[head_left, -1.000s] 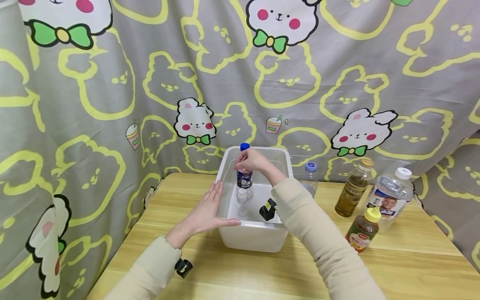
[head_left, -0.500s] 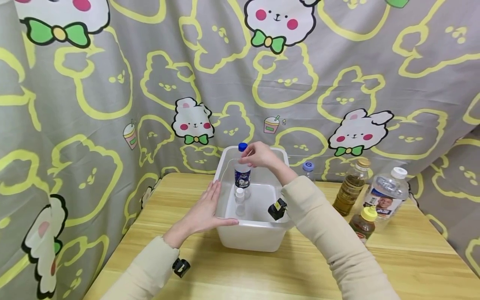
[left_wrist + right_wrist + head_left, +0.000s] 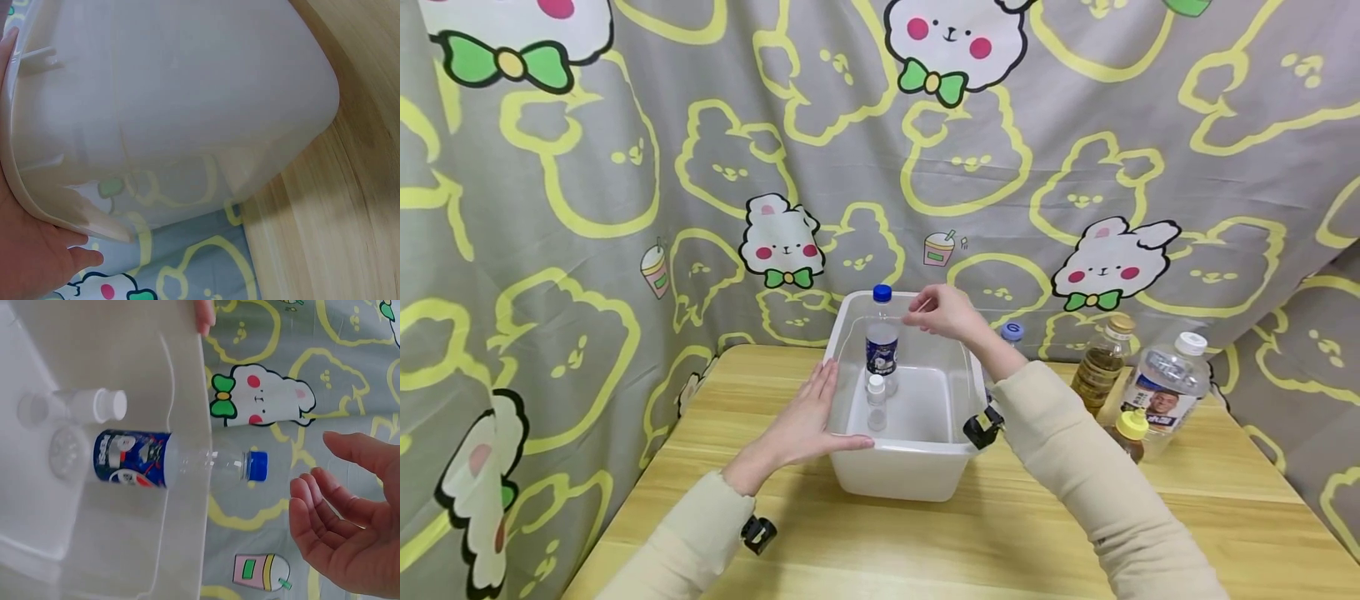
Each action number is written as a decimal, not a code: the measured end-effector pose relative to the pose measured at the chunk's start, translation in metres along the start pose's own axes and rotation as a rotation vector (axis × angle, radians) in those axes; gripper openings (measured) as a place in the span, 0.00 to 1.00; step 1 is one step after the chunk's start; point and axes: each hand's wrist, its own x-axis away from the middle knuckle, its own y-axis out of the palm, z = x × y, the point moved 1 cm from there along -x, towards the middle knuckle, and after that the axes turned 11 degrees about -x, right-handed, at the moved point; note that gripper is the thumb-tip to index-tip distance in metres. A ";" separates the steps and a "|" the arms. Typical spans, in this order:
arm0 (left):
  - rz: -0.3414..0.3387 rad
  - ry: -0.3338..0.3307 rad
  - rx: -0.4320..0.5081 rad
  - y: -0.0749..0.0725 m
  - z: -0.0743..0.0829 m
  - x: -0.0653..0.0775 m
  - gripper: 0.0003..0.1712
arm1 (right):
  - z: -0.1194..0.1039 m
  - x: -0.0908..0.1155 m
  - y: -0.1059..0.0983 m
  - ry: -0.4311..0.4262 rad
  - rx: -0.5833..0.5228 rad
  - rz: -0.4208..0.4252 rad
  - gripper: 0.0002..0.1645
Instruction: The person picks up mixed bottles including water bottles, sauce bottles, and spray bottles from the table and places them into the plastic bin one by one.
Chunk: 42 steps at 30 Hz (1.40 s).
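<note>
A white plastic tub [image 3: 898, 477] stands on the table. Inside it, upright, are a clear Pepsi bottle [image 3: 882, 354] with a blue cap and, nearer the front, a small clear bottle [image 3: 876, 408] with a white cap. My left hand [image 3: 797, 421] rests on the tub's near-left corner, fingers along the left rim and thumb along the front rim. To the right of the Pepsi bottle's neck hovers my right hand [image 3: 947, 312], holding nothing. The right wrist view shows its fingers [image 3: 340, 494] loosely bent, apart from the blue cap [image 3: 257, 466].
Right of the tub stand a bottle with a light-blue cap [image 3: 1012, 332], partly hidden by the right arm, an oil bottle [image 3: 1097, 367], a large clear white-capped bottle [image 3: 1168, 379] and a brown bottle with a yellow cap [image 3: 1131, 427]. A patterned curtain [image 3: 850, 167] hangs behind the table.
My right hand has drawn away from the Pepsi bottle toward the right, leaving it standing in the tub. The left hand stays on the rim.
</note>
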 end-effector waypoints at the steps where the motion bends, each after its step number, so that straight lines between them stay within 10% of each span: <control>1: 0.000 0.000 -0.001 0.000 0.000 0.000 0.72 | 0.002 0.001 -0.002 0.000 -0.003 0.011 0.14; 42: 0.007 0.014 -0.011 0.001 -0.001 0.001 0.70 | 0.101 0.028 -0.057 -0.050 -0.046 0.382 0.28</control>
